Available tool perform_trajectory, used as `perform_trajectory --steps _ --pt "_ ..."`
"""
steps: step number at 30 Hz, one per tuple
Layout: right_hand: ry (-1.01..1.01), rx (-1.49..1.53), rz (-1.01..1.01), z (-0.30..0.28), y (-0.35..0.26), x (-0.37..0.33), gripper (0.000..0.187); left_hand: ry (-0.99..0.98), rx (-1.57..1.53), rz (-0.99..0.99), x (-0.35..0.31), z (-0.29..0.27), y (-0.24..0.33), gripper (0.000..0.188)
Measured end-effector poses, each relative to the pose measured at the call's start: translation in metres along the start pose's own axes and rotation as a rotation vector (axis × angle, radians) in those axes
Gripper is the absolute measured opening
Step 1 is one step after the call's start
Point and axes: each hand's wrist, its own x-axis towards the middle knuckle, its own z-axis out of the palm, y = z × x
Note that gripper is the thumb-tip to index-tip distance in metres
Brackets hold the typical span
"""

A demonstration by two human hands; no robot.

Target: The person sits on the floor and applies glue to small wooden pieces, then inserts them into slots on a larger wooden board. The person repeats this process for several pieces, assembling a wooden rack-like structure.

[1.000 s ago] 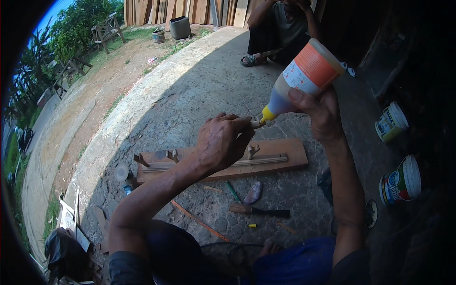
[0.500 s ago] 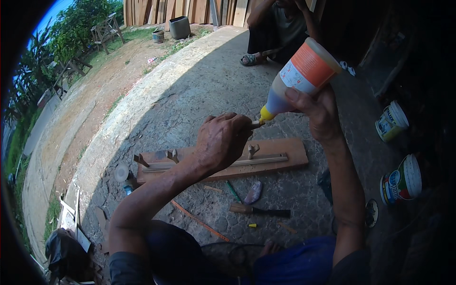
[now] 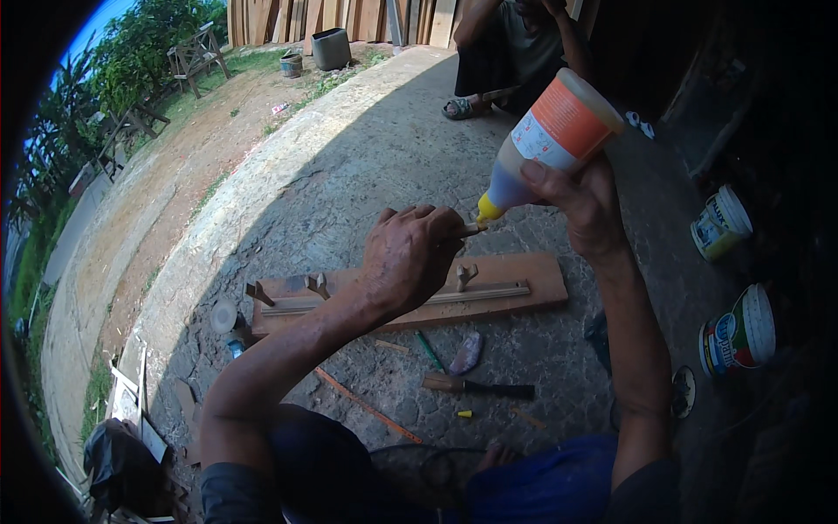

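Observation:
My right hand (image 3: 580, 196) is wrapped round a glue bottle (image 3: 559, 131) with an orange and white label, tipped so its yellow nozzle (image 3: 489, 207) points down to the left. At the nozzle's tip is the end of a small wooden piece (image 3: 472, 230), pinched in my left hand (image 3: 415, 253); most of that piece is hidden by the fingers. Below my hands a wide wooden board (image 3: 541, 275) lies on the ground. On it rests a narrow wooden strip (image 3: 480, 293), with several small wooden pegs standing up, one peg (image 3: 466, 276) right of my left wrist.
Nearer me lie a chisel (image 3: 476, 386), a small yellow cap (image 3: 464, 414), a green pencil-like stick (image 3: 429, 351) and an orange strip (image 3: 367, 405). Two paint buckets (image 3: 738, 330) stand at right. A person (image 3: 524, 52) sits at the back. Wood scraps (image 3: 144, 410) are at left.
The bottle has shifted very slightly to the left, its nozzle still at the wooden piece. My left hand stays in place.

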Motion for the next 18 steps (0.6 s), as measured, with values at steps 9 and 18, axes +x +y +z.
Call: perform_trajectory --steps 9,18 --pt "0.030 0.016 0.016 0.0039 -0.0032 0.0010 0.053 0.090 0.050 0.033 -0.0005 0.0028 -0.0064 0.015" --pt "0.095 0.199 0.156 0.0028 0.0048 -0.0007 0.056 0.202 0.126 0.107 0.0018 0.0067 -0.0076 0.014"
